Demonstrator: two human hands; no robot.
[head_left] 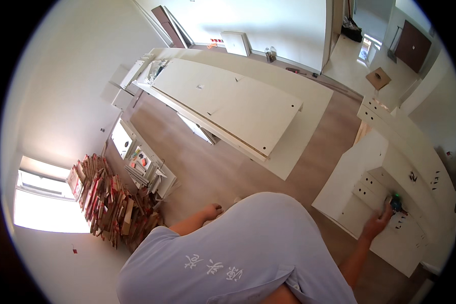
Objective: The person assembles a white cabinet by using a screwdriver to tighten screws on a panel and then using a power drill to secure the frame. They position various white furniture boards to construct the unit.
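Note:
At the right, my right hand (376, 226) reaches out and grips a small dark tool with a green light (396, 203). That tool rests over a white cabinet panel (362, 223) with dark round holes, and its exact kind is too small to make out. Several small dark fittings (400, 221) lie beside it on the white boards. My left hand (212, 211) hangs low in front of my body, above the wood floor. Its fingers are curled in, and nothing shows in them. My grey shirt hides part of the left forearm.
A long white panel assembly (223, 106) lies across the room on a larger pale sheet (309, 121). Flattened cardboard (109, 195) is piled under the window at left. Near it, a white board (147, 162) bears loose hardware. A brown cardboard piece (378, 78) lies beyond the doorway.

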